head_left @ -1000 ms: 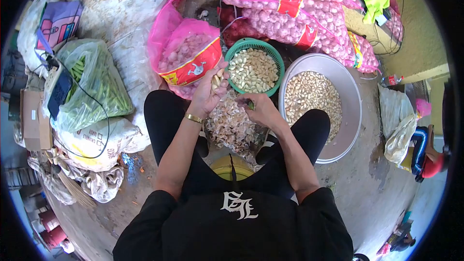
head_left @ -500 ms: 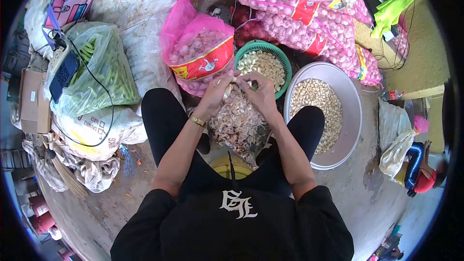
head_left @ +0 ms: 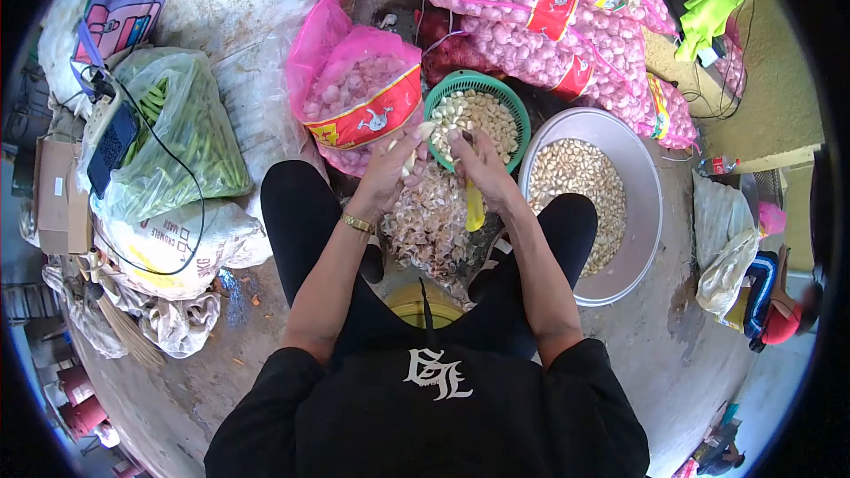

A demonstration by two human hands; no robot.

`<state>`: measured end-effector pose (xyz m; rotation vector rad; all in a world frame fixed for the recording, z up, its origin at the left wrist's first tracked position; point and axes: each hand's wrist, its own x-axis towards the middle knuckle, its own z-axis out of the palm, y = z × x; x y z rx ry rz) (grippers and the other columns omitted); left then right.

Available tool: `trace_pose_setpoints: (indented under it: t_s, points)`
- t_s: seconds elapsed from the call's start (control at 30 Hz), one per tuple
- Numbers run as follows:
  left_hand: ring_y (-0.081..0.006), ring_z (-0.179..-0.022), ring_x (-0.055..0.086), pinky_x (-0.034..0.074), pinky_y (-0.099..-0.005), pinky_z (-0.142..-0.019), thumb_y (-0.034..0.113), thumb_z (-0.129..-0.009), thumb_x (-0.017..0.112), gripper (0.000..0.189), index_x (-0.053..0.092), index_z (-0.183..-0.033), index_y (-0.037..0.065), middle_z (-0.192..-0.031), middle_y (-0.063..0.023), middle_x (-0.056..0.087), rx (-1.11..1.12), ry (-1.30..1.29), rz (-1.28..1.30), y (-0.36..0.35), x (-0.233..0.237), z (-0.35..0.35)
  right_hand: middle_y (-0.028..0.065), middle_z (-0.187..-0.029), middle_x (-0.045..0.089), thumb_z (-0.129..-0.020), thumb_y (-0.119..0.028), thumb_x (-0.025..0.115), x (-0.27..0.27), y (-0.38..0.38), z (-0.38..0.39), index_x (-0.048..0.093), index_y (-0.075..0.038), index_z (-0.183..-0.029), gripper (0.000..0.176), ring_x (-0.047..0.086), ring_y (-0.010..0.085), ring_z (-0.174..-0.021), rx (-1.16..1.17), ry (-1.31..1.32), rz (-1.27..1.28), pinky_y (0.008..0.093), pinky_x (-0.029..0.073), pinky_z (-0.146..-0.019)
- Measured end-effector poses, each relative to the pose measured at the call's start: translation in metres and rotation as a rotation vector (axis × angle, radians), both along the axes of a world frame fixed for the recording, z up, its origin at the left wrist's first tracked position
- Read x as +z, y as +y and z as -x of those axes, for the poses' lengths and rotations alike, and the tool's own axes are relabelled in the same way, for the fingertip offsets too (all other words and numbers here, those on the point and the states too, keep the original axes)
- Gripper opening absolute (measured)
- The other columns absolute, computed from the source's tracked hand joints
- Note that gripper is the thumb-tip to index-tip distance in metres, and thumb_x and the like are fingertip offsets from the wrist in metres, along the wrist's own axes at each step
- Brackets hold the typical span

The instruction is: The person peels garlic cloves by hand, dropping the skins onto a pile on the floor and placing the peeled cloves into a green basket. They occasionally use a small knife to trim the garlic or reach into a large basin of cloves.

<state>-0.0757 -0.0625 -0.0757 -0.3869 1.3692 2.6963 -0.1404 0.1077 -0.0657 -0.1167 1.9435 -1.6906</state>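
My left hand [head_left: 385,175] pinches a clove [head_left: 427,130], more tucked in its fingers; my right hand [head_left: 487,173] grips what looks like a yellow-handled knife [head_left: 475,211], just apart. Peeling seems underway, calling for a steady clove. Skins [head_left: 425,235] lie below, the basket [head_left: 462,80] beyond.

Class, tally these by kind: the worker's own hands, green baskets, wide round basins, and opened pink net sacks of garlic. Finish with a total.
Hands: 2 (left hand, right hand)
Green basket: 1
Round basin: 1
Opened pink net sack: 1
Total: 5
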Motion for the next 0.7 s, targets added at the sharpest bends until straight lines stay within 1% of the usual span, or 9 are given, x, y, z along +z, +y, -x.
trace_pose_setpoints:
  t_s: [0.07, 0.1, 0.17, 0.2, 0.27, 0.37, 0.43, 0.57, 0.7]
  points:
    - [-0.0025, -0.055, 0.049, 0.035, -0.0155, -0.041, 0.025, -0.098, 0.056, 0.021, 0.059, -0.103, 0.005, -0.077, 0.0023, 0.055, 0.012, -0.006, -0.007, -0.002, 0.002, -0.001, -0.0036, -0.076, 0.049, -0.097, -0.044, 0.053, -0.012, 0.005, 0.004, 0.051, -0.009, -0.101, 0.036, 0.045, 0.006, -0.065, 0.075, -0.227, 0.244, 0.022, 0.04, -0.056]
    - [-0.0028, -0.055, 0.05, 0.035, -0.0156, -0.041, 0.024, -0.098, 0.056, 0.021, 0.059, -0.105, 0.005, -0.077, 0.002, 0.055, 0.016, 0.017, 0.014, -0.002, 0.001, -0.002, -0.0036, -0.076, 0.049, -0.097, -0.044, 0.053, -0.012, 0.006, 0.003, 0.051, -0.009, -0.101, 0.036, 0.045, 0.006, -0.065, 0.072, -0.226, 0.243, 0.022, 0.04, -0.056]
    - [-0.0031, -0.055, 0.051, 0.036, -0.0158, -0.041, 0.024, -0.098, 0.057, 0.021, 0.059, -0.106, 0.004, -0.078, 0.0018, 0.055, 0.014, 0.037, 0.035, -0.001, 0.0, -0.003, -0.0039, -0.079, 0.05, -0.1, -0.041, 0.047, -0.013, 0.006, -0.002, 0.049, -0.011, -0.091, 0.032, 0.046, 0.0054, -0.066, 0.079, -0.092, 0.266, 0.0212, 0.039, -0.057]
    - [-0.0033, -0.055, 0.051, 0.036, -0.0161, -0.041, 0.023, -0.097, 0.058, 0.021, 0.059, -0.107, 0.004, -0.078, 0.0015, 0.055, 0.014, 0.049, 0.067, 0.001, 0.0, -0.004, -0.0039, -0.079, 0.05, -0.1, -0.041, 0.047, -0.012, 0.004, -0.003, 0.049, -0.011, -0.091, 0.032, 0.046, 0.0054, -0.066, 0.076, -0.093, 0.266, 0.0212, 0.039, -0.057]
    - [-0.0036, -0.055, 0.052, 0.036, -0.0163, -0.04, 0.022, -0.097, 0.058, 0.021, 0.059, -0.108, 0.004, -0.078, 0.0012, 0.056, 0.016, 0.064, 0.101, 0.003, -0.001, -0.004, -0.0002, -0.074, 0.053, -0.102, -0.036, 0.046, -0.005, 0.001, -0.001, 0.054, -0.005, -0.095, 0.034, 0.048, 0.0072, -0.063, 0.045, 0.062, 0.281, 0.0236, 0.04, -0.055]
    - [-0.0037, -0.056, 0.052, 0.036, -0.0165, -0.041, 0.021, -0.097, 0.058, 0.021, 0.059, -0.11, 0.004, -0.077, 0.0007, 0.056, 0.022, 0.051, 0.112, 0.005, 0.003, -0.005, -0.0015, -0.072, 0.052, -0.102, -0.037, 0.046, -0.004, 0.001, -0.003, 0.057, -0.004, -0.09, 0.036, 0.045, 0.0063, -0.062, 0.065, 0.09, 0.198, 0.0233, 0.038, -0.056]
    - [-0.0045, -0.054, 0.051, 0.036, -0.0179, -0.04, 0.022, -0.094, 0.063, 0.018, 0.06, -0.1, 0.005, -0.075, 0.0004, 0.057, 0.024, 0.088, 0.139, 0.006, 0.001, -0.004, -0.0027, -0.071, 0.05, -0.102, -0.038, 0.047, 0.005, -0.001, -0.007, 0.058, -0.004, -0.089, 0.038, 0.043, 0.0057, -0.062, 0.084, 0.09, 0.166, 0.023, 0.036, -0.056]
    - [-0.0043, -0.055, 0.051, 0.037, -0.0185, -0.04, 0.021, -0.094, 0.063, 0.02, 0.062, -0.104, 0.004, -0.075, 0.0007, 0.057, 0.008, 0.113, 0.248, 0.009, -0.004, -0.003, -0.0047, -0.07, 0.047, -0.102, -0.04, 0.048, 0.005, -0.004, -0.007, 0.059, -0.003, -0.087, 0.041, 0.038, 0.0051, -0.063, 0.108, 0.085, 0.156, 0.0229, 0.032, -0.055]
    - [-0.0032, -0.056, 0.049, 0.037, -0.0182, -0.044, 0.021, -0.094, 0.062, 0.021, 0.062, -0.105, 0.004, -0.073, 0.0019, 0.055, 0.027, 0.165, 0.381, 0.011, -0.008, -0.002, -0.0047, -0.07, 0.047, -0.101, -0.041, 0.048, 0.006, -0.002, -0.006, 0.06, -0.004, -0.086, 0.042, 0.038, 0.0049, -0.063, 0.11, 0.072, 0.155, 0.0231, 0.031, -0.055]
